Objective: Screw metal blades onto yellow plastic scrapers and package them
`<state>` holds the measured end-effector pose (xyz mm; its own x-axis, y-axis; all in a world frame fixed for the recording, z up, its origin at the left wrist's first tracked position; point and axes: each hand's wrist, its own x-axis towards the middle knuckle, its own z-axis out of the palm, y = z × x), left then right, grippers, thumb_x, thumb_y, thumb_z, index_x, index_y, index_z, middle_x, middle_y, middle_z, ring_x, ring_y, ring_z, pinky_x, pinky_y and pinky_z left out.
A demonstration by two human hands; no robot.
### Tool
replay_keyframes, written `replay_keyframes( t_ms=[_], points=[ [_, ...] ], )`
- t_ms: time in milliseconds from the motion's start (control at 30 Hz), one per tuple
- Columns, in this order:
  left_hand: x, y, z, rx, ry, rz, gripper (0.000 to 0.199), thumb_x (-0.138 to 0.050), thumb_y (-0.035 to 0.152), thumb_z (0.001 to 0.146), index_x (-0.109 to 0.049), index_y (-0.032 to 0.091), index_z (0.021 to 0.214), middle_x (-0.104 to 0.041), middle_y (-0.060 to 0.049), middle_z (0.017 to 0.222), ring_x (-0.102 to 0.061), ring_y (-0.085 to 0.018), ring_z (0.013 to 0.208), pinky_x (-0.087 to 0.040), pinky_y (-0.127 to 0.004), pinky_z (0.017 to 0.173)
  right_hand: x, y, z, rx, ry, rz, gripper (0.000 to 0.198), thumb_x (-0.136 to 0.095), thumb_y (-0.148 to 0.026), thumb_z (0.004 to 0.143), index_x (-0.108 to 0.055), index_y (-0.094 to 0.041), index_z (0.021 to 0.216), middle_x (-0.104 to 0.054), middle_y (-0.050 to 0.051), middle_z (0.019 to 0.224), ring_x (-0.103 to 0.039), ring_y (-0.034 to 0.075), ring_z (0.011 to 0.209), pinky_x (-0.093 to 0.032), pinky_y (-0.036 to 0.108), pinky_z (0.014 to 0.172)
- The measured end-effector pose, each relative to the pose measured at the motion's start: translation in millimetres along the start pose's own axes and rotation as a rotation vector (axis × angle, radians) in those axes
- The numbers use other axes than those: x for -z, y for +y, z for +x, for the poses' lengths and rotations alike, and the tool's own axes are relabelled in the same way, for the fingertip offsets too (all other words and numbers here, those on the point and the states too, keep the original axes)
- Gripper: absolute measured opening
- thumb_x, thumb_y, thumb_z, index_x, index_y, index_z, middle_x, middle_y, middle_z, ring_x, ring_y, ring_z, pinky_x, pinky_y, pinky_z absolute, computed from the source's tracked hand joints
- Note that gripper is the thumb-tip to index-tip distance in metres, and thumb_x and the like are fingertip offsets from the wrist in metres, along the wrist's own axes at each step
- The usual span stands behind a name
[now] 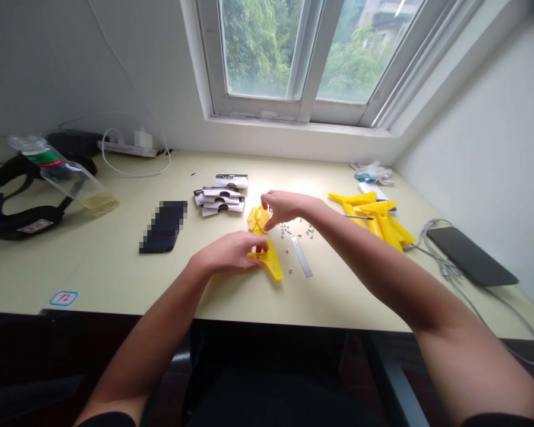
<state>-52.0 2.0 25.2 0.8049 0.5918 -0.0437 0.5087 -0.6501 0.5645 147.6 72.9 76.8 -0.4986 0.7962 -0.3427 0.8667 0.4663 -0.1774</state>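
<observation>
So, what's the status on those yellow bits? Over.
Left hand holding yellow piece. Right hand at yellow parts pile. Silvery strip, loose hardware close by.

Smooth yellow plastic piece (274, 260) — smooth metal strip (302, 258) — clear, glossy plastic bottle (69, 178), smooth pale tabletop (124, 281).

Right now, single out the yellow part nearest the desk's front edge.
The yellow part at the left hand; the small yellow parts by the right hand and the larger yellow parts off to the right all lie farther back.
</observation>
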Motion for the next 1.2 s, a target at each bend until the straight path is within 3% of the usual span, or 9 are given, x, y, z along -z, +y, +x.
replay_keyframes(
  t_ms=[67, 200, 333, 467, 667, 833, 933, 1200],
  points=[
    [1, 0, -1, 0.001, 0.001, 0.017, 0.019, -0.064, 0.024, 0.079, -0.064, 0.023, 0.098, -0.067, 0.0, 0.095, -0.058, -0.018, 0.084, -0.041, -0.027, 0.072, -6, 3, -19, 0.019, 0.01, -0.003, 0.06, -0.073, -0.056, 0.066, -0.053, -0.02, 0.109, -0.055, 0.008, 0.115, -0.056, 0.018, 0.085, -0.043, 0.028, 0.062],
    [4, -2, -3, -0.019, 0.013, 0.02, 0.018, -0.065, 0.026, 0.079, -0.063, 0.022, 0.097, -0.067, 0.0, 0.094, -0.058, -0.018, 0.084, -0.039, -0.027, 0.07, -27, 5, -62, -0.022, -0.092, -0.003, 0.063, -0.073, -0.062, 0.063, -0.052, -0.021, 0.105, -0.052, 0.007, 0.115, -0.055, 0.017, 0.079, -0.043, 0.028, 0.062],
    [4, -2, -4, -0.028, 0.013, 0.007, 0.018, -0.065, 0.027, 0.08, -0.062, 0.023, 0.097, -0.067, 0.0, 0.094, -0.058, -0.017, 0.084, -0.038, -0.026, 0.07, -50, 1, -80, -0.045, -0.099, -0.013, 0.064, -0.075, -0.062, 0.063, -0.051, -0.019, 0.104, -0.049, 0.008, 0.117, -0.056, 0.016, 0.077, -0.043, 0.028, 0.061],
    [3, -2, -3, -0.015, 0.003, -0.002, 0.019, -0.065, 0.027, 0.08, -0.063, 0.023, 0.099, -0.067, 0.001, 0.095, -0.058, -0.017, 0.085, -0.039, -0.026, 0.07, -52, 5, -68, -0.075, -0.012, -0.05, 0.055, -0.074, -0.055, 0.069, -0.051, -0.019, 0.104, -0.05, 0.008, 0.114, -0.056, 0.016, 0.077, -0.042, 0.028, 0.063],
    [3, -2, -1, 0.025, -0.003, -0.002, 0.018, -0.064, 0.027, 0.08, -0.063, 0.023, 0.098, -0.068, 0.001, 0.097, -0.058, -0.017, 0.086, -0.04, -0.027, 0.072, -32, 19, -47, -0.133, 0.048, -0.057, 0.049, -0.072, -0.054, 0.072, -0.055, -0.021, 0.104, -0.052, 0.008, 0.119, -0.056, 0.015, 0.075, -0.04, 0.026, 0.058],
    [2, -2, -1, 0.037, -0.001, -0.001, 0.019, -0.065, 0.027, 0.079, -0.063, 0.024, 0.098, -0.068, 0.0, 0.099, -0.059, -0.018, 0.086, -0.04, -0.027, 0.072, -22, 39, -37, -0.109, 0.143, -0.046, 0.033, -0.058, -0.044, 0.086, -0.06, -0.024, 0.113, -0.06, 0.007, 0.115, -0.058, 0.019, 0.095, -0.044, 0.027, 0.072],
    [2, -1, -1, 0.035, 0.001, 0.001, 0.017, -0.064, 0.026, 0.08, -0.063, 0.024, 0.097, -0.068, 0.001, 0.098, -0.059, -0.017, 0.086, -0.041, -0.027, 0.073, -19, 47, -23, -0.124, 0.124, -0.064, 0.039, -0.055, -0.033, 0.087, -0.06, -0.027, 0.125, -0.064, 0.007, 0.115, -0.059, 0.02, 0.097, -0.044, 0.028, 0.075],
    [3, -1, -2, 0.038, 0.007, 0.012, 0.021, -0.063, 0.026, 0.08, -0.064, 0.024, 0.1, -0.069, 0.0, 0.1, -0.06, -0.019, 0.087, -0.042, -0.027, 0.074, -21, 20, 9, -0.085, 0.088, -0.129, 0.029, -0.064, -0.033, 0.081, -0.073, -0.025, 0.107, -0.071, 0.007, 0.1, -0.063, 0.021, 0.086, -0.045, 0.028, 0.07]
  ],
)
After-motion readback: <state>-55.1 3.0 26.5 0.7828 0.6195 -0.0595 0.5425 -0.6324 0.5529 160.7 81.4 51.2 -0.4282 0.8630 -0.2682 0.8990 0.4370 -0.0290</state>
